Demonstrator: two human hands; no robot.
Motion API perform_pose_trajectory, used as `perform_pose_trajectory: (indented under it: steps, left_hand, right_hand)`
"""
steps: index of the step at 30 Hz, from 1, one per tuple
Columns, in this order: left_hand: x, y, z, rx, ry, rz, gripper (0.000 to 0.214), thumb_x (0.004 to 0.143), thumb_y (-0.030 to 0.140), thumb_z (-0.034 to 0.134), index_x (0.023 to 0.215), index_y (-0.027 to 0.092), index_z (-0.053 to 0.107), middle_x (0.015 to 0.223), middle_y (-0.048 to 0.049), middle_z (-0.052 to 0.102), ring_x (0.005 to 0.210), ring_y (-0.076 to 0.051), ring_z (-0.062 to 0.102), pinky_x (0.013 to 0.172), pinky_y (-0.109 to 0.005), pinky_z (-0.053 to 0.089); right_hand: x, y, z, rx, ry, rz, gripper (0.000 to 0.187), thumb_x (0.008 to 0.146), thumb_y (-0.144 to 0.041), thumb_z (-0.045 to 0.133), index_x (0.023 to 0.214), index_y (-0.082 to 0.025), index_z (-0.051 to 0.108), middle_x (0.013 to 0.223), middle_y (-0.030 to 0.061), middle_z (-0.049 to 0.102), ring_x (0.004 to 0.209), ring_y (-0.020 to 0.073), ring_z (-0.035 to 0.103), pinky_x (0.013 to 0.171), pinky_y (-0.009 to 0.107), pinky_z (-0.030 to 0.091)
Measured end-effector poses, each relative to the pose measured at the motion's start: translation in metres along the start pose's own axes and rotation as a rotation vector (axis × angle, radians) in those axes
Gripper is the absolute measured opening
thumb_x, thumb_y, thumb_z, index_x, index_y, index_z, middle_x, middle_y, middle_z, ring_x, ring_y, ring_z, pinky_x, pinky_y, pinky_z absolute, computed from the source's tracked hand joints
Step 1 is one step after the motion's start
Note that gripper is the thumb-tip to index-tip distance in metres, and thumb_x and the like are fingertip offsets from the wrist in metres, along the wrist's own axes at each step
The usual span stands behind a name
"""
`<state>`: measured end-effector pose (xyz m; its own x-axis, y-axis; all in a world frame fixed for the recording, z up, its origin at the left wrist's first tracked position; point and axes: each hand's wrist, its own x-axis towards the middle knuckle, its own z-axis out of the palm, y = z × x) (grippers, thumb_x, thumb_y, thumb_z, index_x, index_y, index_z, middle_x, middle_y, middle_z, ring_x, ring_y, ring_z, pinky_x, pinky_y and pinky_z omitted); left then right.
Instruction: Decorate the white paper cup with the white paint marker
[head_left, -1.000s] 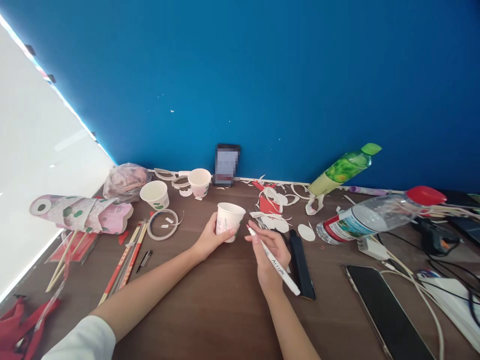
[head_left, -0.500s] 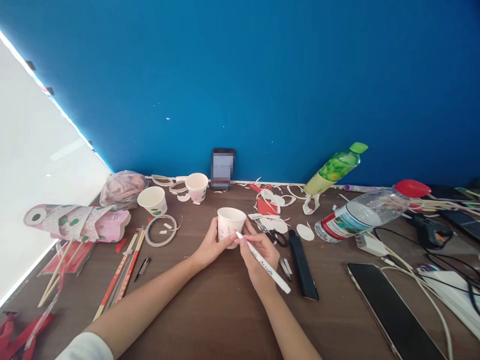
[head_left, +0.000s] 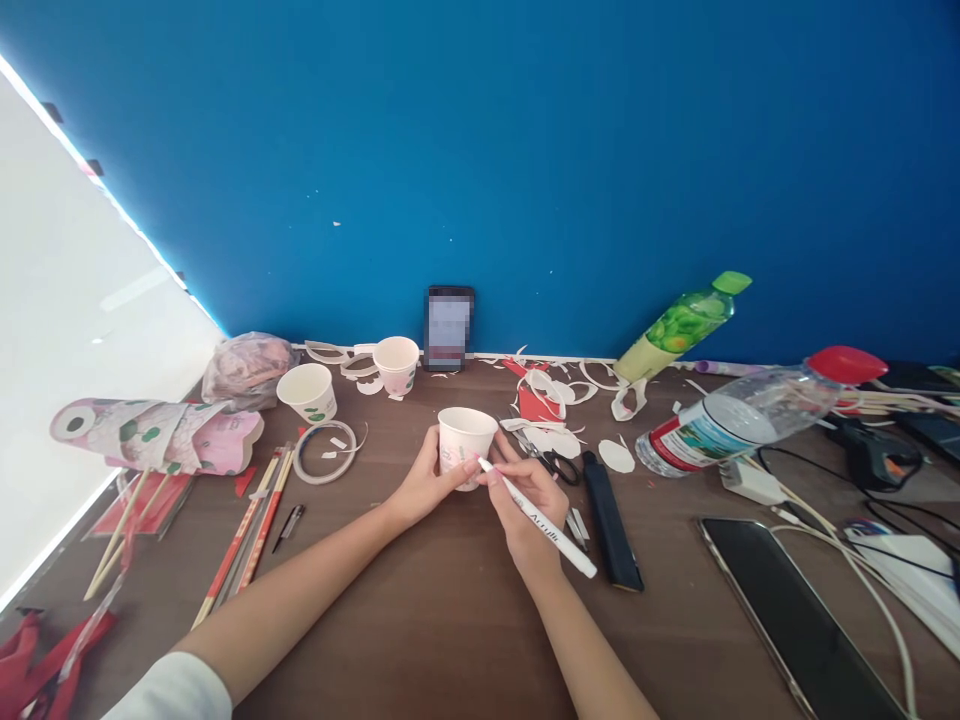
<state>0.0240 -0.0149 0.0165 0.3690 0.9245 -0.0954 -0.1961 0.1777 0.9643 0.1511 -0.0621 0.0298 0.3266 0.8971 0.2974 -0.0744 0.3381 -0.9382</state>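
Note:
My left hand (head_left: pixel 422 484) is wrapped around the lower left side of a paper cup (head_left: pixel 466 432), which is white with a pinkish print and stands upright. A white acrylic marker (head_left: pixel 546 525) is pinched in my right hand (head_left: pixel 534 510), its tip close to the cup's right side; whether the tip touches the cup I cannot tell. Some fingers of the right hand reach behind the cup and are partly hidden. Two more paper cups, one nearer (head_left: pixel 307 393) and one by the wall (head_left: pixel 396 366), stand upright to the left.
Behind the cup a phone (head_left: pixel 448 328) leans on the blue wall. To the right lie paper scraps (head_left: pixel 551 440), scissors (head_left: pixel 562 466), a dark case (head_left: pixel 611 525), a water bottle (head_left: pixel 705 432) and a phone (head_left: pixel 780 610). A tape roll (head_left: pixel 298 462) and chopsticks (head_left: pixel 262 525) lie left.
The whole view has shifted slightly. The marker's tip now shows a small gap from the left thumb and sits a little further right on the cup. Both hands keep their holds.

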Motion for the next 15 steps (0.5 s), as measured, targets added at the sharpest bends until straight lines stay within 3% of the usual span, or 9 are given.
perform_pose_trajectory:
  steps: [2, 6, 15]
  left_hand:
    - [-0.0002, 0.0009, 0.0004, -0.007, -0.004, -0.006, 0.066, 0.068, 0.048, 0.074, 0.118, 0.019, 0.041, 0.119, -0.0103, 0.057, 0.116, -0.027, 0.052, 0.098, -0.041, 0.043]
    - [-0.0004, 0.0011, 0.0004, -0.013, -0.013, -0.006, 0.067, 0.068, 0.047, 0.074, 0.119, 0.018, 0.042, 0.119, -0.0107, 0.057, 0.117, -0.027, 0.051, 0.099, -0.041, 0.042]
    - [-0.0008, 0.001, 0.0001, -0.012, -0.002, -0.014, 0.064, 0.068, 0.046, 0.075, 0.117, 0.019, 0.044, 0.119, -0.0095, 0.057, 0.115, -0.026, 0.052, 0.098, -0.04, 0.043]
  right_hand:
    - [0.002, -0.0031, -0.0031, 0.012, -0.023, 0.005, 0.009, 0.078, -0.023, 0.069, 0.072, -0.022, 0.062, 0.091, 0.0102, 0.078, 0.123, 0.0302, 0.056, 0.096, 0.046, 0.055]
    - [0.0046, -0.0067, -0.0076, -0.002, -0.013, 0.028, 0.012, 0.077, -0.027, 0.07, 0.07, -0.021, 0.062, 0.094, 0.0094, 0.078, 0.121, 0.0307, 0.059, 0.097, 0.047, 0.055]
    - [-0.0018, -0.004, -0.0019, 0.005, 0.016, 0.017, 0.008, 0.078, -0.026, 0.07, 0.074, -0.02, 0.065, 0.125, 0.012, 0.065, 0.121, 0.031, 0.058, 0.1, 0.045, 0.053]
